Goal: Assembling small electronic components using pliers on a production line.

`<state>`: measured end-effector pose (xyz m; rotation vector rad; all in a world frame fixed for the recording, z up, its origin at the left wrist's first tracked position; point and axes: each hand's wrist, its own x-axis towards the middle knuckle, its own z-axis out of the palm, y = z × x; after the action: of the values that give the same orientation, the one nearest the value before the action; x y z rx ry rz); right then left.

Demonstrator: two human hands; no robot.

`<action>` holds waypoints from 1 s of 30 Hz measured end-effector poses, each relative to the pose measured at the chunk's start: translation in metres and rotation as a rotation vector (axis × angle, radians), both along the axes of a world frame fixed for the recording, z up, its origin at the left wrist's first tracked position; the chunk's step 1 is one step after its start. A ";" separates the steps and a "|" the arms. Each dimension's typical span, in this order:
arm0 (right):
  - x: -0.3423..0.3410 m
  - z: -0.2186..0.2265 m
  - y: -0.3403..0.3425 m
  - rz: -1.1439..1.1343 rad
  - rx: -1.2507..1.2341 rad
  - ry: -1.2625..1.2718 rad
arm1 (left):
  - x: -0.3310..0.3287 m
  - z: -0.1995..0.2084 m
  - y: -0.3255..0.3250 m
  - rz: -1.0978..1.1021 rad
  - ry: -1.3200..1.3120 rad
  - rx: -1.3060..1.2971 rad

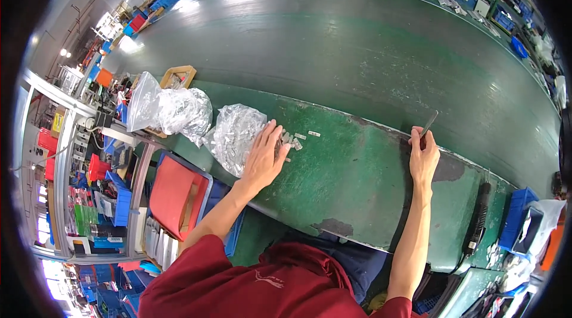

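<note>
My left hand (262,160) rests with its fingers outstretched and its thumb apart on the edge of a clear plastic bag (233,136) full of small clear pieces. Some of these small clear pieces (295,142) spill out beside its fingertips onto the green worktable (333,181). Two small pale pieces (313,134) lie singly, a little to the right. At the table's far edge my right hand (423,160) pinches a thin metal tool that looks like tweezers (430,121), its tip pointing up and away from me.
More clear bags (179,109) lie at the left, near a tan tray (177,77). A wide green conveyor belt (298,38) runs behind the table. On the right are a black corded tool (478,223) and a blue bin (517,217). A red-lined box (176,193) stands below left.
</note>
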<state>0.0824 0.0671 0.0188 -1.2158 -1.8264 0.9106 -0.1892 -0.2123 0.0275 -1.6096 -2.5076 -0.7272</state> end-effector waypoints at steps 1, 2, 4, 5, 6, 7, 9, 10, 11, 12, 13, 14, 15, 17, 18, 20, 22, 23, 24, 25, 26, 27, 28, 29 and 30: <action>0.000 0.000 0.000 0.000 0.000 0.002 | 0.003 0.000 -0.002 -0.021 -0.011 0.016; 0.000 0.000 0.000 0.000 0.004 0.005 | 0.003 0.001 -0.004 -0.021 -0.009 0.016; 0.000 0.000 0.000 0.001 0.010 0.009 | 0.002 0.002 -0.008 -0.045 -0.062 0.031; 0.000 0.000 0.000 0.001 0.013 0.018 | 0.001 0.002 -0.010 -0.045 -0.061 0.031; 0.000 0.000 0.000 0.002 0.017 0.027 | -0.001 0.002 -0.011 -0.005 -0.055 0.036; 0.000 0.001 -0.001 0.005 0.017 0.029 | -0.004 0.002 -0.014 0.037 -0.049 0.040; -0.001 0.002 -0.001 0.012 0.007 0.022 | -0.012 0.006 -0.020 0.082 -0.024 0.000; -0.001 0.002 -0.001 0.015 0.007 0.023 | -0.018 0.005 -0.022 0.143 -0.025 -0.013; -0.001 0.002 -0.002 0.011 0.004 0.028 | -0.023 0.005 -0.025 0.205 -0.026 -0.027; -0.001 0.002 -0.002 0.007 0.001 0.033 | -0.027 0.006 -0.029 0.223 -0.006 -0.044; -0.001 0.002 -0.002 0.013 -0.001 0.035 | -0.029 0.006 -0.031 0.229 -0.003 -0.046; -0.001 0.001 -0.002 0.012 0.003 0.040 | -0.031 0.004 -0.034 0.228 0.018 -0.033; -0.001 0.001 -0.002 0.012 0.007 0.044 | -0.032 0.004 -0.036 0.226 0.038 -0.021; 0.000 0.003 -0.002 0.010 0.000 0.027 | -0.028 0.012 -0.039 0.242 -0.014 -0.019; 0.000 0.002 -0.001 0.011 -0.004 0.034 | -0.026 0.015 -0.040 0.253 -0.067 -0.015; 0.000 0.001 0.000 0.013 -0.009 0.040 | -0.026 0.012 -0.047 0.277 -0.067 -0.019; 0.000 0.001 0.001 0.011 0.016 0.021 | -0.032 0.005 -0.053 0.301 -0.068 -0.022; 0.000 -0.001 0.002 0.015 0.016 0.020 | -0.037 0.000 -0.054 0.312 -0.024 -0.050; 0.000 -0.003 0.003 0.011 0.026 0.032 | -0.042 -0.004 -0.055 0.322 0.021 -0.078; 0.000 -0.003 0.003 0.008 0.037 0.043 | -0.044 -0.005 -0.053 0.325 0.018 -0.078; 0.000 -0.003 0.002 0.010 0.038 0.041 | -0.046 -0.005 -0.049 0.319 0.015 -0.076; 0.000 -0.002 0.001 0.010 0.019 0.050 | -0.047 -0.005 -0.046 0.313 0.011 -0.073; -0.001 -0.001 0.000 0.008 -0.002 0.062 | -0.047 -0.004 -0.043 0.314 0.012 -0.074; -0.001 -0.003 0.000 0.009 -0.003 0.064 | -0.045 -0.002 -0.040 0.286 0.040 -0.075; -0.001 -0.005 0.001 0.013 0.001 0.062 | -0.045 -0.001 -0.038 0.257 0.068 -0.077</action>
<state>0.0811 0.0679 0.0139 -1.1631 -1.7876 0.9441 -0.2339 -0.2506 0.0265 -1.2726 -2.6532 -0.5419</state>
